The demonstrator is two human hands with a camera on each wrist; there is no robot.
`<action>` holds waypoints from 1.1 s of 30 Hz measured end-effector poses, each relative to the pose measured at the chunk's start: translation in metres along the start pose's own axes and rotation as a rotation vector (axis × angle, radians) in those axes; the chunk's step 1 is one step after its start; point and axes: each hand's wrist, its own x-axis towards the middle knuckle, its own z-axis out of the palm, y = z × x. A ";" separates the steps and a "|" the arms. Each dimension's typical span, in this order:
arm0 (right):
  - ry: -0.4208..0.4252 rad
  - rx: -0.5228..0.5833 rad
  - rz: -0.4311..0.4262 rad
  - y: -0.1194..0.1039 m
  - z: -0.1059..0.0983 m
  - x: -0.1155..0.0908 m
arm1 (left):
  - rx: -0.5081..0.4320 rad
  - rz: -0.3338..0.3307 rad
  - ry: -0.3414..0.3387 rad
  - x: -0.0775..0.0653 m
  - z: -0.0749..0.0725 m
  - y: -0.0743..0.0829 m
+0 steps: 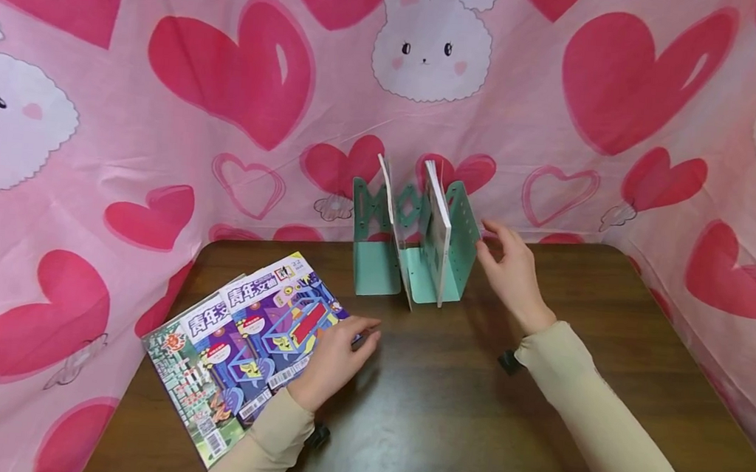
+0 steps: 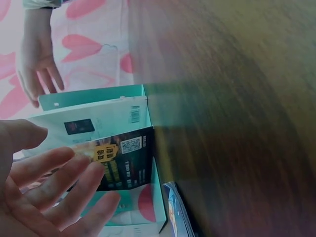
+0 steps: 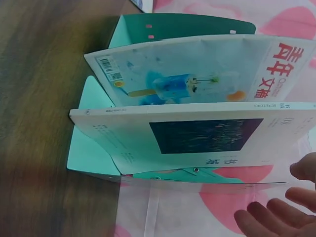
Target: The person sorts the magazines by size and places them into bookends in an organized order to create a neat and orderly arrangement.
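From my remote post I see a mint-green book stand (image 1: pixel 377 269), metallic-looking, with flat smooth base plates, upright side panels punched with small holes and a criss-cross lattice at its back. It sits on a dark brown, wood-grained desk (image 1: pixel 416 424) with a soft sheen. Inside the stand, toward its right panel, a white book (image 3: pixel 197 136) stands nearly upright, square-cornered, its pale cover bearing a dark rectangular picture. Nearer the stand's middle a thin magazine (image 3: pixel 182 74) leans at a tilt, its pale blue cover slightly bowed, its back dark. In front of the stand and to its left, glossy magazines (image 1: pixel 257 330) lie flat in an overlapping fan, purple and blue covers over a greenish one. My left hand (image 1: pixel 338 351) is in front of the stand, at the fan's near right edge, its grip loosely spread, with fingers relaxed. My right hand (image 1: pixel 513 273) is just beside the stand's right panel, its grip also spread, the fingers softly bent; I cannot tell whether a fingertip touches the metal. Beige sleeves (image 1: pixel 591 401) cover both forearms. Behind the stand hangs lightly creased pink cloth (image 1: pixel 336 92) printed with rounded red hearts and scallop-edged white rabbits.
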 end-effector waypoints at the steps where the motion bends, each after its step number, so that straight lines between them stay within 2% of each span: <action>1: -0.010 0.002 0.000 0.000 0.001 0.002 | -0.006 -0.005 -0.008 0.000 0.000 0.000; 7: -0.063 0.007 0.008 0.002 0.008 0.009 | -0.026 -0.030 -0.024 -0.002 -0.001 -0.003; 13: -0.049 -0.022 0.009 0.003 0.009 0.010 | -0.028 -0.014 -0.022 -0.004 -0.003 -0.009; 16: -0.049 -0.021 0.009 0.003 0.009 0.010 | -0.022 -0.031 -0.040 -0.005 -0.008 -0.012; 20: -0.048 -0.024 0.008 0.003 0.009 0.011 | 0.008 -0.111 -0.075 -0.006 -0.021 -0.014; 24: -0.052 -0.029 0.013 0.003 0.009 0.011 | 0.061 -0.172 -0.062 -0.007 -0.038 -0.022; 27: -0.060 -0.024 0.015 0.003 0.009 0.011 | 0.103 -0.213 -0.054 -0.008 -0.053 -0.031; 33: -0.062 -0.028 0.020 0.003 0.008 0.011 | 0.205 -0.328 -0.088 -0.009 -0.086 -0.053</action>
